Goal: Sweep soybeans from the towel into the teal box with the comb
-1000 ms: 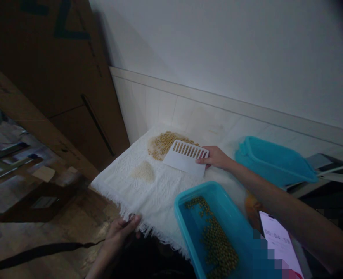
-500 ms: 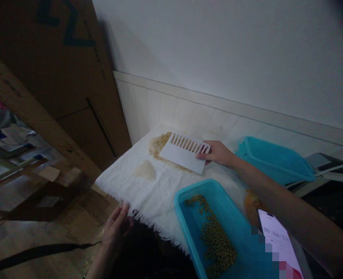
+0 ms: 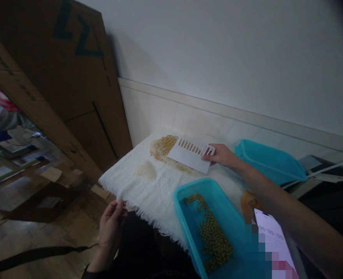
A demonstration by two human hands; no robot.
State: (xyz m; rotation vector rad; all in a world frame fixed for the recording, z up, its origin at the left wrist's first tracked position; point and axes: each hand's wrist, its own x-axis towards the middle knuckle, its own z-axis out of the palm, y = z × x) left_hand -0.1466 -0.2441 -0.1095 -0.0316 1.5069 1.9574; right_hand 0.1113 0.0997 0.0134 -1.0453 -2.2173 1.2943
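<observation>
My right hand (image 3: pixel 222 155) grips the right end of a white slotted scraper card (image 3: pixel 191 155). The card lies tilted over a pile of yellow beans (image 3: pixel 163 145) on a white fringed cloth (image 3: pixel 148 186). A small heap of white grains (image 3: pixel 146 169) sits to the left of the card. My left hand (image 3: pixel 110 224) hovers at the cloth's near fringe, fingers loosely bent and slightly apart, holding nothing. A teal tub (image 3: pixel 186 223) with beans inside stands in front of my right arm.
A second teal tub (image 3: pixel 269 162) sits at the right behind my arm. A phone with a lit screen (image 3: pixel 272 242) lies near the bottom right. Large cardboard boxes (image 3: pixel 58 77) stand at the left against the white wall. A black strap (image 3: pixel 34 254) crosses the wooden floor.
My right hand has slid the card rightward and toward me across the bean pile, uncovering more beans. My left hand has let go of the cloth's fringe and drawn back.
</observation>
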